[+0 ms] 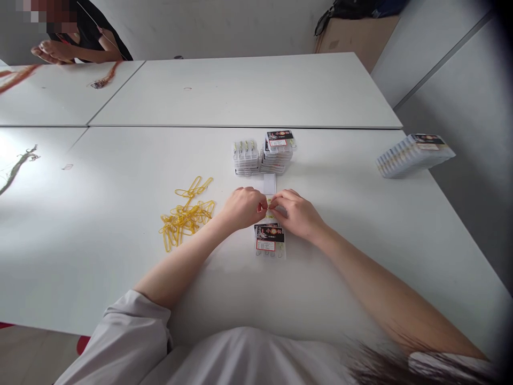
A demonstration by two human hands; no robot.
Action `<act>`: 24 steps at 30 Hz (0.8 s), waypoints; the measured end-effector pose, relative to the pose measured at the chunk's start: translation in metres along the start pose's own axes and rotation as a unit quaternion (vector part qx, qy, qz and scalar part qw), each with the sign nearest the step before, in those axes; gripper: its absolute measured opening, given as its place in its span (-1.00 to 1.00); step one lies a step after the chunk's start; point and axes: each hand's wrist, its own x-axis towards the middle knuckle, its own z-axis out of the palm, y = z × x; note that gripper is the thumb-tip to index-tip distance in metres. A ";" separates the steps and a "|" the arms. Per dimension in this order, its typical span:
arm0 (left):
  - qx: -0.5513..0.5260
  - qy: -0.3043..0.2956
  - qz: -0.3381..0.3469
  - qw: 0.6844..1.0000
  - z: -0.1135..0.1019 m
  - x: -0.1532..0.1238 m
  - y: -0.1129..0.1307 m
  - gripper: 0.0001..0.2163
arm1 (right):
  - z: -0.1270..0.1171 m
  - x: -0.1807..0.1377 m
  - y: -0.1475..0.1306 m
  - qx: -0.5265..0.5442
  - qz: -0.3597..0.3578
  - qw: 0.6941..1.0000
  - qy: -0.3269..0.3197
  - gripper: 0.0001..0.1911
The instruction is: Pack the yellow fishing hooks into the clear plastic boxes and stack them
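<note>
My left hand (242,207) and my right hand (295,213) meet at the middle of the white table (360,224), fingers pinched together on a yellow rubber band (268,203) over a small stack of hook packets (270,241). The packets have black and red labels and lie flat under my fingertips. A white card (267,183) lies just beyond my hands. Left of my left hand is a heap of yellow rubber bands (186,215).
Two stacks of packets (262,152) stand beyond the card. A long row of packets (414,154) lies at the table's right edge. Another person's hand (52,52) works at the far left table, with reddish strands (105,79) on it.
</note>
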 end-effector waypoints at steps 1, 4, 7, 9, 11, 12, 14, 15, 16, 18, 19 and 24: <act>0.000 0.001 0.001 1.000 0.000 0.000 0.000 -0.78 | 0.000 0.000 0.000 -0.003 -0.003 1.000 0.001 -0.87; 0.000 -0.001 -0.001 1.000 0.001 0.000 -0.001 -0.78 | 0.001 0.000 0.000 -0.013 -0.012 1.000 0.001 -0.86; -0.005 -0.006 -0.007 1.000 0.001 0.000 0.000 -0.78 | 0.001 0.000 0.000 -0.017 -0.022 1.000 0.002 -0.86; -0.010 -0.007 -0.012 1.000 0.001 -0.001 0.001 -0.79 | 0.001 0.000 0.000 -0.023 -0.028 0.999 0.007 -0.85; -0.016 -0.007 -0.016 1.000 0.001 -0.001 0.002 -0.79 | 0.001 0.000 0.000 -0.032 -0.033 0.999 0.012 -0.85; -0.018 -0.008 -0.017 1.000 0.001 -0.001 0.002 -0.80 | 0.001 0.000 0.000 -0.038 -0.036 0.999 0.015 -0.85; -0.016 -0.009 -0.015 1.000 0.002 0.000 0.002 -0.80 | 0.001 0.000 -0.002 -0.051 -0.040 0.998 0.018 -0.85; -0.011 -0.011 -0.013 1.000 0.002 0.000 0.002 -0.81 | 0.001 0.001 -0.003 -0.056 -0.041 0.997 0.018 -0.85; -0.005 -0.012 -0.009 1.000 0.002 0.001 0.001 -0.81 | 0.000 0.001 -0.004 -0.061 -0.042 0.997 0.017 -0.84; 0.005 -0.015 0.000 1.000 0.002 0.002 0.000 -0.81 | 0.000 0.003 -0.006 -0.069 -0.047 0.996 0.012 -0.84; 0.009 -0.015 0.005 1.000 0.002 0.003 -0.001 -0.81 | 0.000 0.003 -0.007 -0.073 -0.050 0.996 0.010 -0.83; 0.021 -0.005 0.041 0.999 0.003 0.004 -0.006 -0.79 | 0.001 0.005 -0.009 -0.094 -0.068 0.993 0.010 -0.80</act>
